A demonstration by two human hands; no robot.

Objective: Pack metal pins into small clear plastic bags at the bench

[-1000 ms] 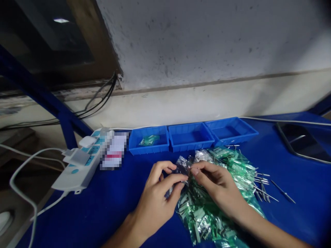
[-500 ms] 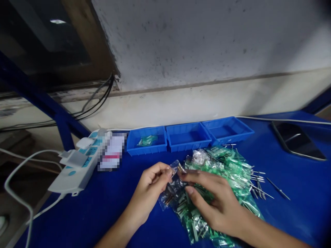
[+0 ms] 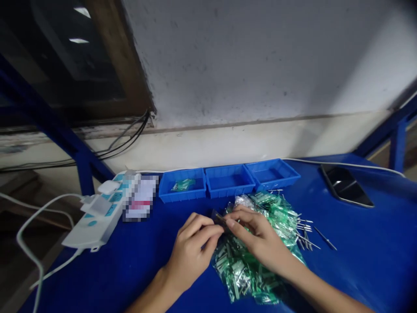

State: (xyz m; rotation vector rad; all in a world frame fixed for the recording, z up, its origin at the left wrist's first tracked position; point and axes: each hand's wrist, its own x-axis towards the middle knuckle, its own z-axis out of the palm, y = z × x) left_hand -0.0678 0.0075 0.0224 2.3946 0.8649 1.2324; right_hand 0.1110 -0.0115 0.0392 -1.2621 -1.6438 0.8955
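Between my hands is a small clear plastic bag (image 3: 216, 215), mostly covered by my fingers. My left hand (image 3: 198, 243) pinches one side of it, with thumb and fingers pressed together. At the other side, the fingertips of my right hand (image 3: 252, 228) are closed on it. Its contents are hard to make out now. Below and behind the hands lies a pile of green and clear plastic packets (image 3: 243, 271) with small pieces inside. Thin metal rods (image 3: 304, 230) stick out at the pile's right side.
Three blue bins stand in a row by the wall; the left bin (image 3: 166, 196) holds a few green packets (image 3: 183, 184). A phone (image 3: 347, 184) lies at the right. A power strip (image 3: 87, 226) with plugs and cables and a blurred white card (image 3: 143, 198) are at the left.
The view has shifted, so the bins and phone appear lower and the phone farther left. My fingers have closed in over the clear bag, which shows less than before.
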